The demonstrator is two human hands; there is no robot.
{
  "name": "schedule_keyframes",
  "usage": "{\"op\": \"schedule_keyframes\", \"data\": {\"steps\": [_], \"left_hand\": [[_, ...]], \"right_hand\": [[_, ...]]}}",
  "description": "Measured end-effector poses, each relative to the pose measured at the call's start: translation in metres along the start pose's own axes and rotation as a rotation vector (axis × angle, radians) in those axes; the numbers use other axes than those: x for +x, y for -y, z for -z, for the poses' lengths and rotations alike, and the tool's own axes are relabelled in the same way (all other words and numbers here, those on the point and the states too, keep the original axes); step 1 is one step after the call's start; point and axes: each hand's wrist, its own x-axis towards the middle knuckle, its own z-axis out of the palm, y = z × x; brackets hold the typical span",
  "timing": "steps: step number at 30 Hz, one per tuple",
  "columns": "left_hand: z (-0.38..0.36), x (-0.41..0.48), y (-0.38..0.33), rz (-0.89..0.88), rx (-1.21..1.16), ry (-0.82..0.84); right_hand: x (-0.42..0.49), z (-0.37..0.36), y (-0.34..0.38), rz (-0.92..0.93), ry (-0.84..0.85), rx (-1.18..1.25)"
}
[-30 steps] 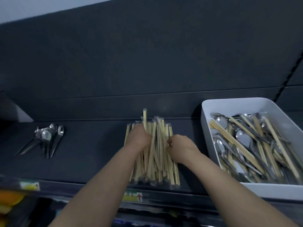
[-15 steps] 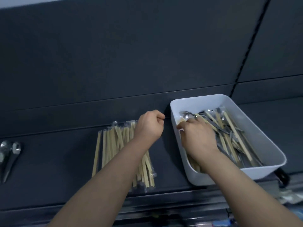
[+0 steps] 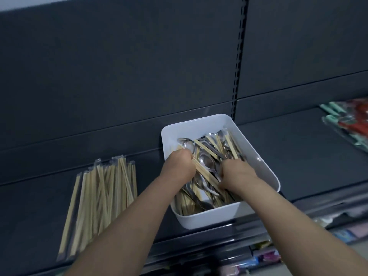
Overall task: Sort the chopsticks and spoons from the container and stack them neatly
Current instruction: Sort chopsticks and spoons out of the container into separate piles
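From the head view, both hands are down inside the white container [image 3: 201,124], which sits on the dark shelf [image 3: 298,148] with its near end over the front edge. The left hand [image 3: 178,166] is curled into a loose fist at the container's left side, its fingers [image 3: 188,155] closed over the ends of a few chopsticks in the container [image 3: 205,172]; whether they truly grip them cannot be told, since the knuckles hide the fingertips. The right hand [image 3: 237,172] is bent downward among the mixed pile toward the right, fingers buried in it, so their spread or pinch cannot be told. Between the two hands lie the spoons [image 3: 207,163], bowls toward the far wall, handles running back toward the person. The chopsticks there lie mostly on a diagonal, far-left to near-right, crossing under both hands. The left hand looks nearer their upper ends, the right nearer their lower ends. Left of the container, well apart, the sorted chopstick pile [image 3: 103,198] lies on the shelf, long axes running front to back, slightly fanned.
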Motion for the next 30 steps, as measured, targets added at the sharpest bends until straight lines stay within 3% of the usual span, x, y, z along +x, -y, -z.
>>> {"op": "schedule_keyframes", "data": {"steps": [8, 13, 15, 22, 30], "left_hand": [[-0.021, -0.005, -0.011, 0.140, 0.043, 0.164], [-0.023, 0.003, -0.019, 0.183, -0.254, -0.144], [-0.022, 0.009, -0.020, 0.207, -0.320, -0.137], [-0.041, 0.015, -0.024, 0.234, -0.135, 0.075], [-0.032, 0.022, -0.012, 0.221, -0.037, -0.024]], "right_hand": [[0.002, 0.010, -0.017, 0.044, 0.010, 0.051], [-0.002, 0.017, -0.027, 0.037, -0.054, 0.109], [-0.001, 0.019, -0.031, 0.034, -0.077, 0.098], [-0.002, 0.013, -0.024, 0.094, 0.052, 0.004], [0.003, 0.029, -0.026, 0.062, -0.069, 0.173]]}}
